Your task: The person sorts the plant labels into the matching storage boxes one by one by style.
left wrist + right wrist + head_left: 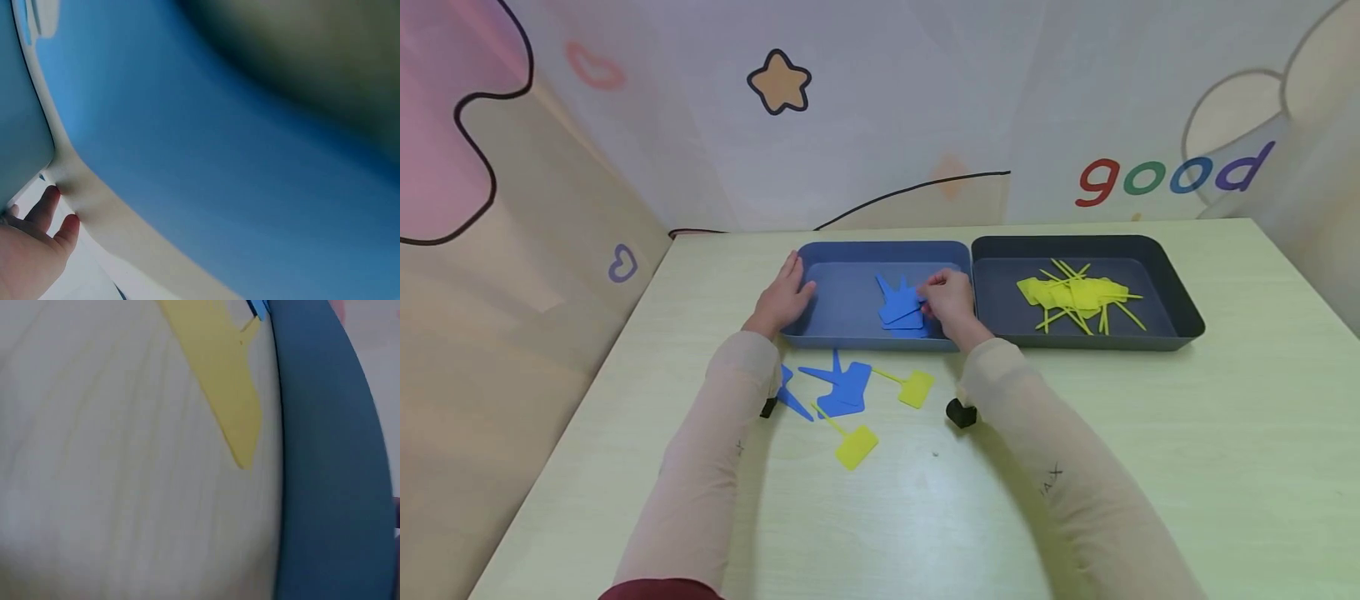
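Observation:
My left hand [781, 298] touches the left end of the blue tray [842, 342], fingers along the rim and thumb over its inner side. In the left wrist view, the fingers of that hand [37, 250] show at the lower left. Inside the tray's right part, my right hand [951, 302] pinches a blue T-shaped plant label at the edge of a small pile of blue plant labels [898, 304]; the fingertips partly hide it. On the table before the tray lie more blue labels [850, 387] and two yellow plant labels [856, 447].
A dark grey tray [1180, 325] stands right beside the blue one, with a heap of yellow labels [1082, 293] in it. Behind both trays rises a printed cloth backdrop [887, 108]. A yellow label [231, 394] lies by the tray wall [331, 475] in the right wrist view.

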### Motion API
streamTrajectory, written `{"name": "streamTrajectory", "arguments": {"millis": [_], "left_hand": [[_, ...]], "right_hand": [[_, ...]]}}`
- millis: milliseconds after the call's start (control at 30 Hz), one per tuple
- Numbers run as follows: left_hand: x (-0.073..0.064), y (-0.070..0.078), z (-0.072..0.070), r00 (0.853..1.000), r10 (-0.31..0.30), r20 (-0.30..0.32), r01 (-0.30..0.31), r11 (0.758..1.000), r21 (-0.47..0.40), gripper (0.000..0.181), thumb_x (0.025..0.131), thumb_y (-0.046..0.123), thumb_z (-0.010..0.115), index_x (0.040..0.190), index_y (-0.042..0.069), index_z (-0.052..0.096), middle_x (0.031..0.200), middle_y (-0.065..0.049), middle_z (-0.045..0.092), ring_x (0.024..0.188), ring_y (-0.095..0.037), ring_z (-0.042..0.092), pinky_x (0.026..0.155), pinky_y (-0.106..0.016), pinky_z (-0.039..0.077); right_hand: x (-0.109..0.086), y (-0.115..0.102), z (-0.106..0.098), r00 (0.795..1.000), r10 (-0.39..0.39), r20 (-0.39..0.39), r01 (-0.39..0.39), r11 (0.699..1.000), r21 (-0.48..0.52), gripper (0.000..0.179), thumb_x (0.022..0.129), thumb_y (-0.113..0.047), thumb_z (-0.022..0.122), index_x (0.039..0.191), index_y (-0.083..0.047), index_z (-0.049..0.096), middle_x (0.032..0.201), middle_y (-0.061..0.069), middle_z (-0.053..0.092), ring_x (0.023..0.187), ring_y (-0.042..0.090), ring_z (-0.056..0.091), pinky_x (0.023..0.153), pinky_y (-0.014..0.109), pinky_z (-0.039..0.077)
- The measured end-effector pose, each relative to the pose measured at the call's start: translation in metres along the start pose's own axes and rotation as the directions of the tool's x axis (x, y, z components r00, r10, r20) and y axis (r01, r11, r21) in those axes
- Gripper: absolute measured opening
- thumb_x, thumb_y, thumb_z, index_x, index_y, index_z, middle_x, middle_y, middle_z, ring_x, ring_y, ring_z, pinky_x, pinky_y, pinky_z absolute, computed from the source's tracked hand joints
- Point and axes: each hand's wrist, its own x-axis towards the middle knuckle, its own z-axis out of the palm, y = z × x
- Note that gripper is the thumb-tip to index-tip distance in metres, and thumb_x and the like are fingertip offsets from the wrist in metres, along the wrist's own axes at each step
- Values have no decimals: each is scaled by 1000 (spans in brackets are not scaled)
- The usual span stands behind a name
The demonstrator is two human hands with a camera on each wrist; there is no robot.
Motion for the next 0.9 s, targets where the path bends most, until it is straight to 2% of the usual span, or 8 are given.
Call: {"name": "streamTrajectory", "arguments": {"millis": [67,133,233,367,433,567,667,900], "left_hand": [[0,0,0,1000,-6,5,6,1000,-2,60,95,31,28,141,1,3,150,-8,-7,138,-23,0,110,-42,13],[0,0,1,1000,-10,9,10,1000,-6,60,95,31,28,141,1,3,150,-7,-7,138,-23,0,110,-42,13],[0,0,0,1000,-8,10,8,1000,-9,60,96,31,28,141,1,3,150,-8,-7,138,-23,0,110,-42,13],[0,1,0,1000,-6,5,6,1000,-7,60,95,31,28,141,1,3,150,-8,-7,138,-23,1,110,-43,13],[-1,1,0,1000,-7,5,7,1000,-7,60,95,31,28,141,1,3,150,-8,-7,138,-24,1,110,-43,14],[1,0,0,1000,-2,6,2,1000,-1,60,95,30,28,141,1,3,150,-8,-8,138,-24,1,110,-43,13],[2,-1,1,1000,-1,4,1,1000,3,60,95,31,28,141,1,3,150,-8,-7,138,-24,2,110,-43,14],[0,2,0,1000,-7,18,7,1000,7,60,96,31,27,141,1,2,150,-8,-9,138,-25,0,110,-43,13]], "right_hand": [[-4,-5,-6,990,-136,-40,129,981,-142,21,84,-23,59,74,-7,52,63,2,47,50,14,46,48,22,37],[-8,-12,-15,964,-259,-54,232,924,-304,33,86,-33,55,63,-9,49,56,1,42,50,17,43,47,25,31],[-13,-25,-36,905,-426,-23,358,787,-502,42,90,-35,47,57,-8,46,52,3,39,54,21,43,49,28,30],[-14,-31,-71,806,-591,23,437,568,-698,33,91,-24,40,68,-3,52,66,12,52,74,29,49,64,37,40],[-13,-29,-91,788,-615,39,418,487,-767,25,90,-21,40,84,0,54,87,16,56,92,33,48,78,44,40],[-8,-16,-139,873,-483,76,315,437,-842,44,91,-25,41,126,1,36,137,22,29,130,35,20,103,54,19],[-3,1,-178,934,-350,68,230,445,-866,66,92,-33,38,140,-1,8,147,20,-7,135,35,-11,104,60,0],[0,53,-256,982,-187,26,120,507,-854,91,86,-59,29,137,4,-13,139,26,-26,127,42,-25,97,66,-6]]}}
